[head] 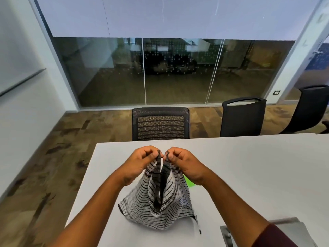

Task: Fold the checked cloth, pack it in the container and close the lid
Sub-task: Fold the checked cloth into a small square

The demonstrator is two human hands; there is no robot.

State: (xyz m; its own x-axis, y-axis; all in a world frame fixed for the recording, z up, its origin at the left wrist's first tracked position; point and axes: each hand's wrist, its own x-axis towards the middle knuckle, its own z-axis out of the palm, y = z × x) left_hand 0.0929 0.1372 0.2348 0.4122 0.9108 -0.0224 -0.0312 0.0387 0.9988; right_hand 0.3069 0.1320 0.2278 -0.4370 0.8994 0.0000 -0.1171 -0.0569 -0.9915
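Checked cloth (161, 198) hangs in the lower centre of the frame, lifted by two neighbouring points along its upper edge; the lower part spreads and rests on the white table (249, 166). A deep vertical fold runs down its middle between the two held points.

Left hand (142, 161) pinches one point between thumb and curled fingers; right hand (185, 163) pinches the other the same way. The two hands sit just beside each other, knuckles nearly touching. Judgement: corners or edge points are being brought together so the cloth halves along that central fold, an early step of folding.

A patch of bright green (189, 182) shows under the right wrist, mostly hidden by the arm and cloth; cannot tell what it is. No container or lid is clearly visible. A grey metal plate (288, 227) lies at the lower right corner, partly behind the right forearm and dark red sleeve (277, 237).

Beyond the far table edge: a mesh-backed chair (160, 123) at centre, two more dark chairs (243, 116) to the right, glass wall behind.

Obstruction: nothing lies under the cloth's hanging folds that I can see; the right forearm itself screens the green item.
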